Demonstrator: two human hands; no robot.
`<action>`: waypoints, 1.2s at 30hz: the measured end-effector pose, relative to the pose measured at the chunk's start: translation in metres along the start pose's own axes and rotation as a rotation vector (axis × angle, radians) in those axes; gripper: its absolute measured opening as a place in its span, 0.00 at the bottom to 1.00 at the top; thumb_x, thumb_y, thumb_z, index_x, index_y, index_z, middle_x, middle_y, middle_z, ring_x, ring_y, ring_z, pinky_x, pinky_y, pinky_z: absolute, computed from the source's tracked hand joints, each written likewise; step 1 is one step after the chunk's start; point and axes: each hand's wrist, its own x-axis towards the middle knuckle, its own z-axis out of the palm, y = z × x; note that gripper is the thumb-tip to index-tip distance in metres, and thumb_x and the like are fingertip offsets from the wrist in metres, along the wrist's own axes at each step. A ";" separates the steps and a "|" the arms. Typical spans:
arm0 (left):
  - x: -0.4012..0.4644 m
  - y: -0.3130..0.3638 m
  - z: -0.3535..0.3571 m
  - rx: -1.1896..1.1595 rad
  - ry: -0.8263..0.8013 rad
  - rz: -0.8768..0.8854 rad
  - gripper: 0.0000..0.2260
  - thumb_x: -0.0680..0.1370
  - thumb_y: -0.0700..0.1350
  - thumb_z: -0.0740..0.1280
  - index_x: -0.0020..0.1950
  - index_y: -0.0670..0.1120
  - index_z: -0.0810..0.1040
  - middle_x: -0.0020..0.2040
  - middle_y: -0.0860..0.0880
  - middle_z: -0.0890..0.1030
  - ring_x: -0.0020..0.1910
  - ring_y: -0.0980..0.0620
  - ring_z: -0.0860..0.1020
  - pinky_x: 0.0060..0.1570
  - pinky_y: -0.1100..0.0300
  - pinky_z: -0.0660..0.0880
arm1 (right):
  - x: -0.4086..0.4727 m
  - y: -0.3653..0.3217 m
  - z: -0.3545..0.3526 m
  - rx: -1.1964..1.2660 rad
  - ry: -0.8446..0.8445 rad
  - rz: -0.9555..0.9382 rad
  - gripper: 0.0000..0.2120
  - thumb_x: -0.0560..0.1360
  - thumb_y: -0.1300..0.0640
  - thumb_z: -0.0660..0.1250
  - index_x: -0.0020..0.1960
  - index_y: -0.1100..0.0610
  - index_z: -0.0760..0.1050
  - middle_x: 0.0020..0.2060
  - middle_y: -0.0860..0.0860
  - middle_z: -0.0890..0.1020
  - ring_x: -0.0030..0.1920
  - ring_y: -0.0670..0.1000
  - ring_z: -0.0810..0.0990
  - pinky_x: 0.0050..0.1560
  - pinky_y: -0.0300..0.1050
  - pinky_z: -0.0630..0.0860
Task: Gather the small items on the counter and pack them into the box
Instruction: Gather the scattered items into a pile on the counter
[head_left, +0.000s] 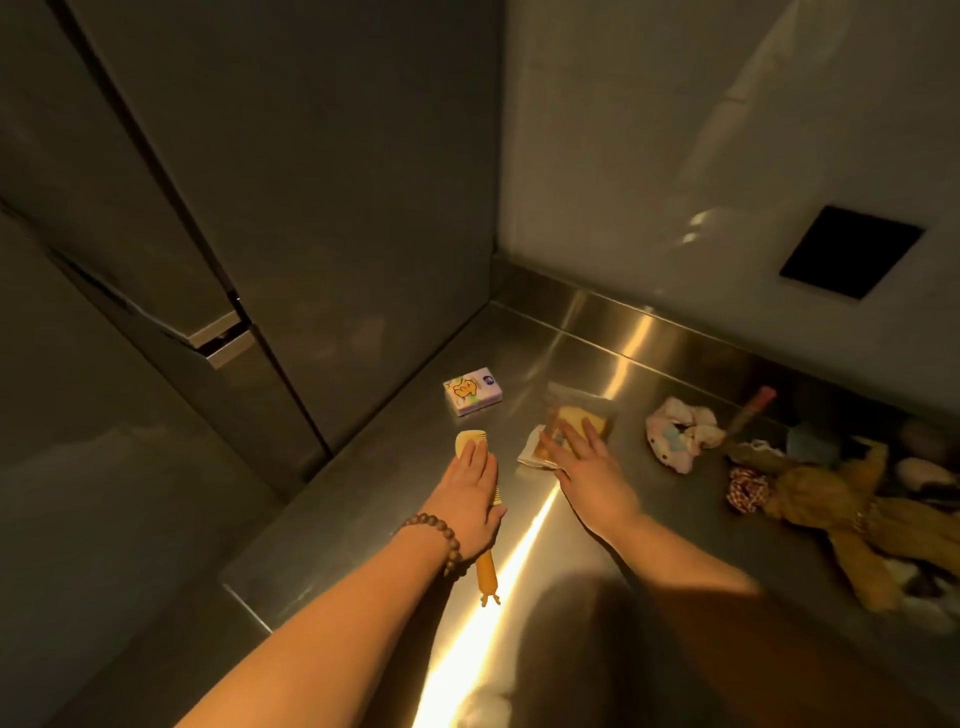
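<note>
Steel counter (597, 353), dim corner. My left hand (470, 488) flat on comb (470, 441), right hand (587, 470) flat on packet (571, 415); fingers straight, gripping nothing.

The room was dim, with warm yellow light. A strong bright streak of glare ran along the steel counter (597, 364) toward the near edge. A dark shadow lay near, at the right. The far right heap of items was soft and blurred. Straight lines bent at the edges.
</note>
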 end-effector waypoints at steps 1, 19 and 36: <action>0.006 0.003 0.000 -0.003 -0.009 0.007 0.33 0.79 0.57 0.55 0.77 0.43 0.45 0.77 0.42 0.42 0.75 0.45 0.39 0.68 0.55 0.35 | -0.002 0.006 0.000 -0.013 0.005 -0.005 0.28 0.81 0.57 0.55 0.77 0.45 0.49 0.78 0.49 0.50 0.77 0.59 0.43 0.74 0.56 0.54; 0.120 0.152 0.007 -0.135 -0.159 0.212 0.49 0.67 0.77 0.39 0.75 0.44 0.36 0.76 0.44 0.35 0.74 0.48 0.35 0.73 0.51 0.39 | -0.054 0.131 -0.013 -0.006 -0.099 0.164 0.27 0.82 0.45 0.49 0.78 0.50 0.46 0.78 0.53 0.44 0.77 0.55 0.39 0.74 0.52 0.35; 0.108 -0.056 -0.037 -0.229 0.190 -0.300 0.46 0.69 0.58 0.73 0.76 0.41 0.50 0.76 0.42 0.55 0.75 0.45 0.53 0.73 0.54 0.51 | 0.082 -0.012 -0.022 0.211 0.034 -0.115 0.36 0.76 0.49 0.64 0.78 0.48 0.48 0.78 0.51 0.48 0.77 0.53 0.46 0.76 0.55 0.50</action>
